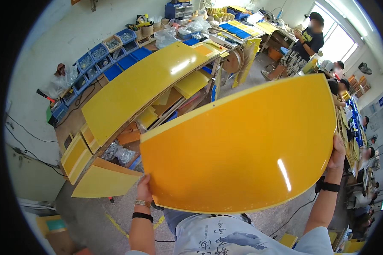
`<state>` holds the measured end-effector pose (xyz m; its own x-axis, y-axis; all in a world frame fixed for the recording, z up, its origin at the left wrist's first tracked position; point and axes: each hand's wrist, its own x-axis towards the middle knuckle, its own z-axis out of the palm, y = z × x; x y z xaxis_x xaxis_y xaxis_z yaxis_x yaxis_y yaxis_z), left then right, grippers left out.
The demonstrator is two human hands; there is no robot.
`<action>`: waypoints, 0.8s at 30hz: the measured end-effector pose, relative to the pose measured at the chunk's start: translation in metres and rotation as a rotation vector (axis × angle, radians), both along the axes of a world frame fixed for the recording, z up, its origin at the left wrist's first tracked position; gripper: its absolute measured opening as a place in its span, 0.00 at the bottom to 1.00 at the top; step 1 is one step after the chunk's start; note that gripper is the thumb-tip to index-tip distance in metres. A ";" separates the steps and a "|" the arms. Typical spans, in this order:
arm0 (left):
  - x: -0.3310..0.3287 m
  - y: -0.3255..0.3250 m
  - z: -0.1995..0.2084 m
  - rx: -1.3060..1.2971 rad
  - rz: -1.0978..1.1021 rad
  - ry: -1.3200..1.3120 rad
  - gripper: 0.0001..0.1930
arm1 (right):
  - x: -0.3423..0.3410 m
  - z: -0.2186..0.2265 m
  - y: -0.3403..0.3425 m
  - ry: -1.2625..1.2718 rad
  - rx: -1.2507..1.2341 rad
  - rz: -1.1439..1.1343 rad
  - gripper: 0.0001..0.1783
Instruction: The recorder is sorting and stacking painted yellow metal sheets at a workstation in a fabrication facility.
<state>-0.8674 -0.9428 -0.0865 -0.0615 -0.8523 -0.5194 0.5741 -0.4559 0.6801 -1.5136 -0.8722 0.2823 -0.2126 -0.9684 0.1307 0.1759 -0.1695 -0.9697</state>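
A large glossy orange-yellow sheet with a paler yellow border is held up in front of my body. My left hand grips its lower left corner, fingers partly hidden behind it. At the right edge, my right hand is closed round the rim, its fingertips behind the sheet. The sheet is tilted and apart from the workbench. Beyond it, a yellow panel lies along the bench top. Near my left hand, a pale yellow sheet juts out below the bench's end.
Blue parts bins holding small hardware line the wall behind the bench. Yellow offcuts sit on a shelf under the bench top. A person stands at the far right, and several others work along the right side. A cable crosses the floor.
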 end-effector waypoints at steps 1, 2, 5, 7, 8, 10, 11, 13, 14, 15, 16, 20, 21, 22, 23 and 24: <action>0.012 0.001 0.005 0.001 0.004 -0.007 0.19 | -0.012 -0.010 0.005 0.050 0.042 -0.035 0.27; 0.023 0.001 0.019 -0.050 -0.007 -0.060 0.17 | -0.019 -0.020 0.012 0.100 0.085 -0.072 0.27; 0.035 0.010 0.069 -0.128 0.031 -0.187 0.13 | -0.027 -0.045 0.030 0.132 0.158 -0.094 0.24; 0.040 0.018 0.097 -0.162 0.102 -0.257 0.09 | -0.028 -0.065 0.031 0.145 0.224 -0.131 0.19; 0.047 0.022 0.102 -0.169 0.105 -0.267 0.09 | -0.027 -0.076 0.028 0.135 0.218 -0.127 0.19; 0.063 0.030 0.109 -0.153 0.195 -0.372 0.06 | -0.027 -0.097 0.024 0.086 0.272 -0.151 0.17; 0.065 0.033 0.119 -0.158 0.203 -0.381 0.06 | -0.031 -0.109 0.023 0.075 0.307 -0.149 0.17; 0.063 0.035 0.148 -0.188 0.220 -0.386 0.04 | -0.028 -0.119 0.023 0.062 0.333 -0.139 0.17; 0.068 0.039 0.155 -0.182 0.220 -0.394 0.04 | -0.023 -0.121 0.021 0.064 0.352 -0.118 0.18; 0.075 0.042 0.160 -0.207 0.249 -0.433 0.05 | -0.020 -0.124 0.020 0.058 0.361 -0.116 0.18; 0.080 0.046 0.166 -0.229 0.278 -0.473 0.06 | -0.016 -0.126 0.018 0.041 0.374 -0.108 0.18; 0.083 0.059 0.204 -0.183 0.323 -0.533 0.05 | -0.001 -0.137 -0.002 0.012 0.398 -0.089 0.16; 0.084 0.062 0.213 -0.162 0.328 -0.569 0.05 | -0.001 -0.139 -0.007 0.012 0.415 -0.087 0.16; 0.086 0.065 0.216 -0.144 0.325 -0.574 0.05 | 0.000 -0.141 -0.011 0.007 0.424 -0.072 0.15; 0.091 0.067 0.220 -0.139 0.310 -0.582 0.05 | 0.001 -0.144 -0.016 0.000 0.430 -0.052 0.13; 0.094 0.069 0.222 -0.135 0.294 -0.591 0.05 | 0.002 -0.147 -0.019 -0.002 0.444 -0.046 0.13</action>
<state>-0.7737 -0.8734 0.1350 0.4447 -0.8501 -0.2820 0.1751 -0.2263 0.9582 -1.5116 -0.8912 0.1354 -0.2565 -0.9202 -0.2958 0.1794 0.2554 -0.9500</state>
